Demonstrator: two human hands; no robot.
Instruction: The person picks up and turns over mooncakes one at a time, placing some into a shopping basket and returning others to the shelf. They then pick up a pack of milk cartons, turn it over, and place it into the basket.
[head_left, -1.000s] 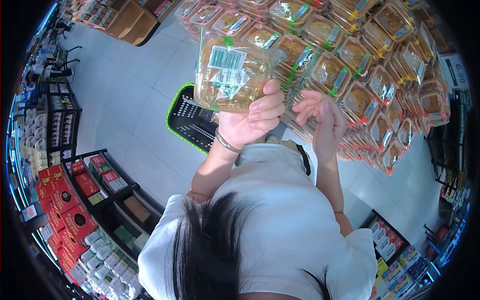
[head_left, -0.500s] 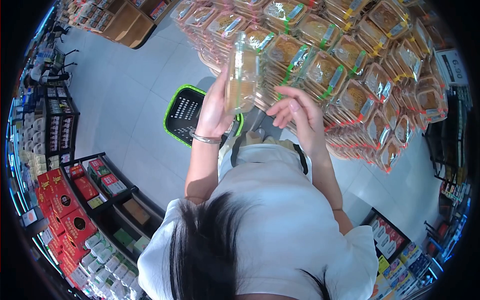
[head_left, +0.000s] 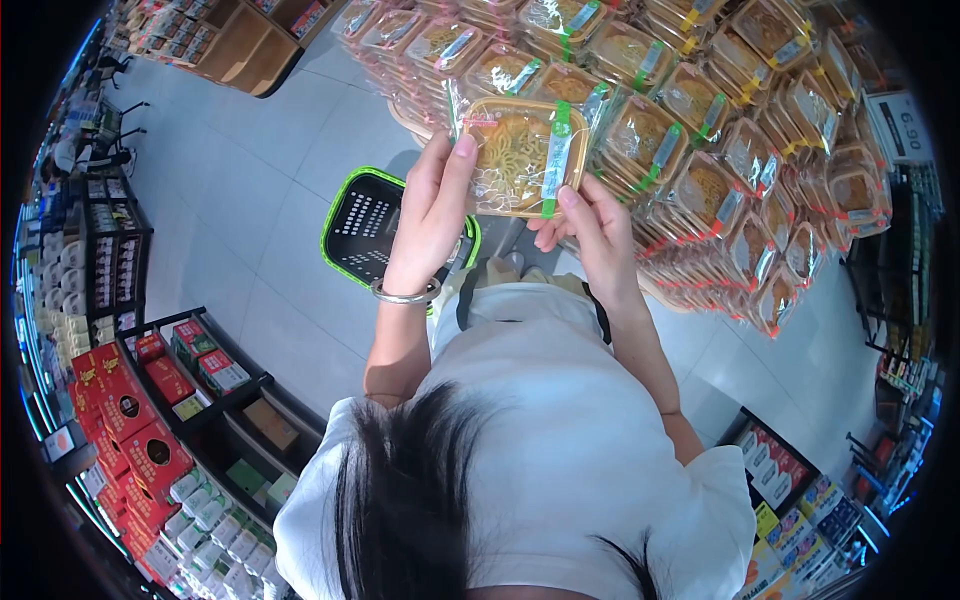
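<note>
Between my hands is a wrapped food tray (head_left: 512, 160), golden-rimmed under clear film, with a green and white label strip down its right side. Its top faces up toward me. My left hand (head_left: 430, 210) grips the left edge, thumb on top, a metal bangle on that wrist. At the lower right corner, my right hand (head_left: 598, 228) pinches the tray with the thumb on top; its other fingers are partly hidden beneath. Just beyond rises a large display of similar wrapped trays (head_left: 635, 140) with green, yellow and red strips.
A black shopping basket with a green rim (head_left: 327, 235) stands on the tiled floor to the left. Shelves with red boxes (head_left: 128, 400) are at lower left. A wooden display stand (head_left: 250, 50) is at upper left, a price sign (head_left: 905, 125) at right.
The wrapped tray has turned from edge-on to face up. My right hand, apart from it before, has come to hold its lower right corner. My left hand keeps its grip.
</note>
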